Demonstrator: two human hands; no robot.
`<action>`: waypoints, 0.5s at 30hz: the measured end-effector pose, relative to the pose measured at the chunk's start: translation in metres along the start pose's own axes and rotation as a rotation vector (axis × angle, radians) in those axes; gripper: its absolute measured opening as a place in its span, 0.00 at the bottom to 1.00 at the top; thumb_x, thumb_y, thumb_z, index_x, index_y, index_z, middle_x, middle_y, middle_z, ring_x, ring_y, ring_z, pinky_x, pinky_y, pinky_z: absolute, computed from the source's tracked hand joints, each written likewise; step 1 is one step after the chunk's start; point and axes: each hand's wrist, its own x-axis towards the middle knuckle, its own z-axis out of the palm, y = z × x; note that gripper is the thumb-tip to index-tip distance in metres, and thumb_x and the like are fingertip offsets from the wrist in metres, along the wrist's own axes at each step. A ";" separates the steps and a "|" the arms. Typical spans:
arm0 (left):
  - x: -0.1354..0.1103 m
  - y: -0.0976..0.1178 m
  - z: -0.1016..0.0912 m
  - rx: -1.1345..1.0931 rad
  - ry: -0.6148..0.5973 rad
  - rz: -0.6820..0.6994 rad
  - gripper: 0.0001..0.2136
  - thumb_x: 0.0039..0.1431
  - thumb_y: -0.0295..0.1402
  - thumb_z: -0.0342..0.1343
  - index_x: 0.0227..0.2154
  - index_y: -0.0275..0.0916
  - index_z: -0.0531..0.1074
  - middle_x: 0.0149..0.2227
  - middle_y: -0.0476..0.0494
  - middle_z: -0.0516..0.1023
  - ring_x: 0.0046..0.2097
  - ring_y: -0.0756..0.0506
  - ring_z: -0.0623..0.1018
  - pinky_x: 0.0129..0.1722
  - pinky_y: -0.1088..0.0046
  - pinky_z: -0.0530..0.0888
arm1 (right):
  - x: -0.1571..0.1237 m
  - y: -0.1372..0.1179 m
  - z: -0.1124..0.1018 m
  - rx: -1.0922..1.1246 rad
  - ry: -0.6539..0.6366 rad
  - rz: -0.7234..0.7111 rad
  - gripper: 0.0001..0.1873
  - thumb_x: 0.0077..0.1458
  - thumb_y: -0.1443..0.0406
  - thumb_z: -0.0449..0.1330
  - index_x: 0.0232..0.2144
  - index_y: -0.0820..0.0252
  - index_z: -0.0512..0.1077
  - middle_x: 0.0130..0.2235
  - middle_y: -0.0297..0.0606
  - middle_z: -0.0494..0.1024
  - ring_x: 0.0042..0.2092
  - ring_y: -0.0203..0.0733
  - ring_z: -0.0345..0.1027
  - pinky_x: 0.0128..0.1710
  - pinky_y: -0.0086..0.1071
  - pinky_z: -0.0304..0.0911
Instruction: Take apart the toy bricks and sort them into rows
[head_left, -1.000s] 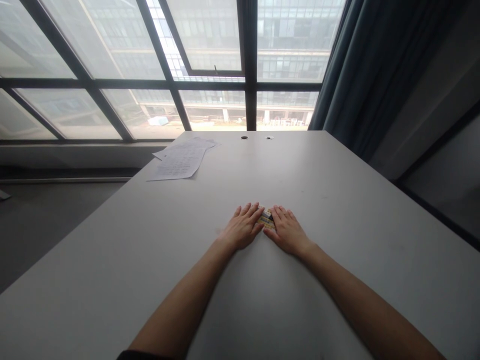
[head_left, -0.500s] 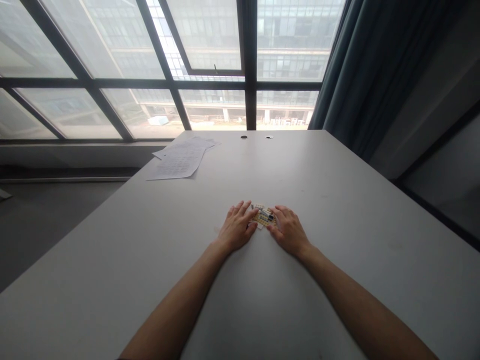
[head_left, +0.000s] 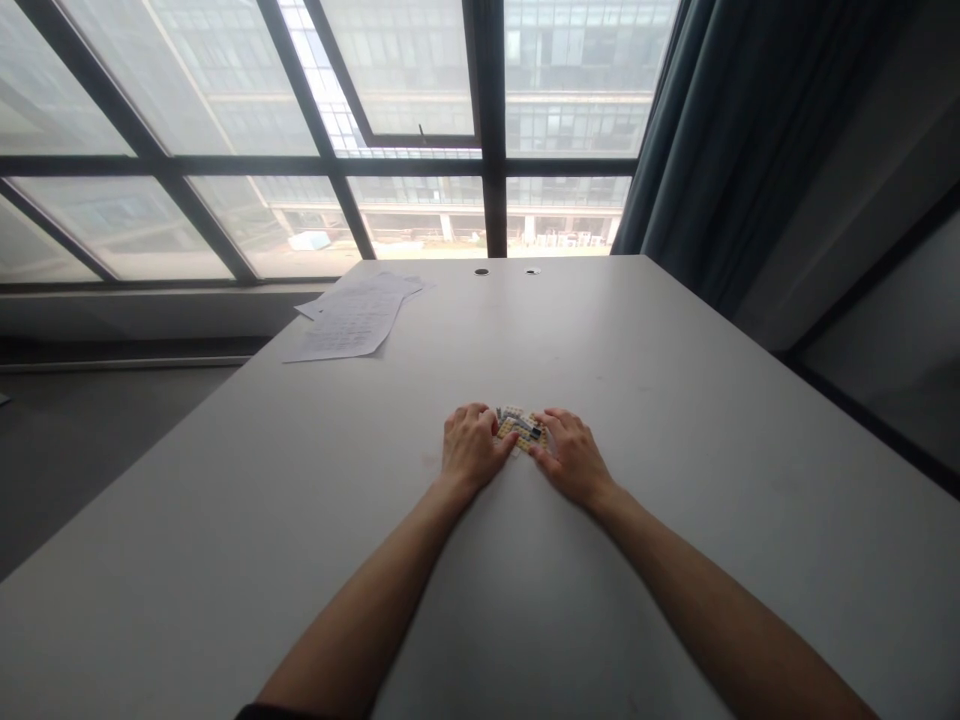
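A small pile of flat yellow, white and dark pieces (head_left: 519, 427), too small to name, lies on the white table (head_left: 675, 400) in the middle. My left hand (head_left: 471, 446) rests on the table at the pile's left edge, its fingers curled against the pieces. My right hand (head_left: 570, 455) lies at the pile's right edge, fingers bent and touching it. Both hands cup the pile from either side, and part of it is hidden under the fingers.
Several printed paper sheets (head_left: 352, 318) lie at the table's far left corner. Two small round holes (head_left: 481, 271) mark the far edge. Beyond are large windows and a dark curtain (head_left: 720, 150) on the right.
My left fingers have gone from flat and stretched out to curled against the pile. More of the small pieces now show between the hands. The view has shifted slightly.
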 end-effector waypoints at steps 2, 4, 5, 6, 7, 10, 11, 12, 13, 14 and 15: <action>0.000 0.000 0.001 -0.003 0.009 -0.019 0.11 0.54 0.42 0.59 0.26 0.40 0.71 0.40 0.40 0.75 0.46 0.37 0.71 0.49 0.57 0.66 | 0.000 0.000 0.000 0.003 -0.005 0.011 0.23 0.55 0.62 0.60 0.53 0.61 0.68 0.54 0.49 0.70 0.56 0.51 0.61 0.57 0.46 0.56; 0.000 0.000 0.001 -0.013 0.020 -0.026 0.11 0.55 0.42 0.58 0.25 0.40 0.71 0.40 0.41 0.75 0.47 0.37 0.71 0.50 0.57 0.66 | 0.001 0.000 0.000 0.007 -0.003 0.016 0.22 0.55 0.62 0.60 0.53 0.61 0.68 0.54 0.48 0.70 0.56 0.51 0.61 0.57 0.46 0.56; 0.000 0.000 0.001 -0.021 0.026 -0.027 0.11 0.56 0.41 0.58 0.25 0.40 0.71 0.41 0.41 0.76 0.47 0.37 0.71 0.50 0.56 0.65 | 0.001 0.000 0.000 0.011 0.000 0.017 0.22 0.55 0.63 0.60 0.53 0.60 0.68 0.54 0.48 0.70 0.56 0.51 0.61 0.57 0.46 0.56; 0.000 -0.001 0.001 -0.031 0.032 -0.028 0.11 0.56 0.41 0.57 0.25 0.40 0.72 0.41 0.40 0.76 0.48 0.37 0.71 0.51 0.56 0.65 | 0.001 0.000 0.001 0.016 0.005 0.018 0.22 0.55 0.63 0.60 0.53 0.60 0.68 0.54 0.48 0.70 0.55 0.51 0.62 0.57 0.46 0.56; 0.000 -0.001 0.001 -0.043 0.039 -0.029 0.11 0.57 0.41 0.57 0.25 0.40 0.72 0.42 0.40 0.76 0.48 0.37 0.71 0.51 0.55 0.65 | 0.001 0.000 0.001 0.024 0.012 0.020 0.22 0.55 0.63 0.60 0.52 0.60 0.68 0.54 0.47 0.70 0.55 0.51 0.62 0.57 0.46 0.56; -0.004 -0.002 -0.001 -0.090 0.063 -0.025 0.10 0.58 0.41 0.57 0.27 0.40 0.73 0.44 0.40 0.76 0.48 0.37 0.71 0.51 0.55 0.66 | 0.002 0.002 0.002 0.067 0.042 0.029 0.21 0.54 0.64 0.60 0.51 0.60 0.69 0.52 0.47 0.72 0.55 0.51 0.62 0.57 0.46 0.56; -0.006 -0.002 -0.003 -0.109 0.071 -0.020 0.10 0.58 0.40 0.57 0.28 0.40 0.73 0.45 0.41 0.76 0.49 0.38 0.71 0.51 0.56 0.66 | 0.003 0.003 0.001 0.089 0.059 0.033 0.21 0.54 0.64 0.59 0.51 0.60 0.69 0.52 0.47 0.72 0.55 0.51 0.63 0.57 0.47 0.57; -0.009 -0.001 -0.005 -0.128 0.081 -0.014 0.09 0.59 0.40 0.57 0.29 0.40 0.73 0.45 0.41 0.76 0.49 0.39 0.71 0.51 0.57 0.66 | 0.003 0.003 0.001 0.118 0.083 0.040 0.21 0.54 0.64 0.59 0.50 0.60 0.69 0.51 0.47 0.73 0.55 0.51 0.63 0.57 0.47 0.57; -0.012 -0.001 -0.008 -0.144 0.090 -0.009 0.08 0.59 0.40 0.57 0.30 0.40 0.72 0.45 0.42 0.76 0.49 0.39 0.72 0.51 0.58 0.67 | 0.004 0.002 -0.001 0.153 0.113 0.050 0.20 0.53 0.64 0.59 0.50 0.60 0.70 0.51 0.47 0.73 0.54 0.51 0.64 0.56 0.47 0.58; -0.016 0.000 -0.011 -0.158 0.100 -0.007 0.08 0.59 0.39 0.58 0.31 0.40 0.72 0.45 0.42 0.76 0.49 0.40 0.72 0.50 0.60 0.67 | 0.004 0.001 -0.003 0.197 0.146 0.064 0.20 0.53 0.64 0.59 0.49 0.61 0.70 0.50 0.47 0.74 0.53 0.51 0.65 0.56 0.46 0.58; -0.020 0.000 -0.015 -0.170 0.110 0.000 0.08 0.59 0.39 0.58 0.32 0.40 0.72 0.45 0.42 0.77 0.49 0.41 0.72 0.49 0.61 0.68 | 0.004 -0.002 -0.005 0.250 0.173 0.085 0.19 0.53 0.64 0.58 0.48 0.61 0.70 0.49 0.47 0.75 0.52 0.50 0.66 0.54 0.46 0.60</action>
